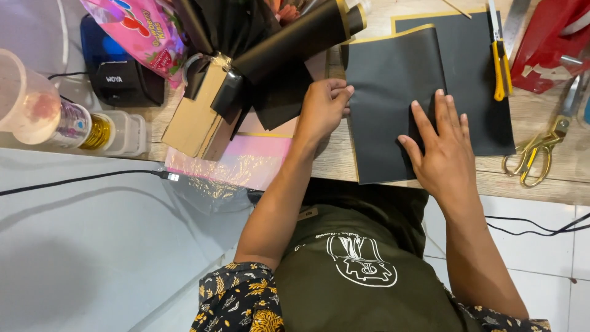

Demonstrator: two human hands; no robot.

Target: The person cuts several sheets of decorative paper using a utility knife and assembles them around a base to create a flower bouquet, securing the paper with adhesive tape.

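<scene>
A black paper sheet with a thin gold edge [387,80] lies on the wooden table [553,178], partly over a second black sheet [479,74]. My left hand [322,107] grips the sheet's left edge, fingers curled on it. Flat on the sheet's lower right part rests my right hand [442,150], fingers spread and pressing down.
A bouquet wrapped in black gold-trimmed paper [270,43] lies at the left with a cardboard piece [196,117] and iridescent film [239,163]. Gold scissors [541,147], a yellow utility knife [499,55], red wrapping [547,37], a pink packet [141,31], a plastic cup [24,98] and a black device [120,77] surround it.
</scene>
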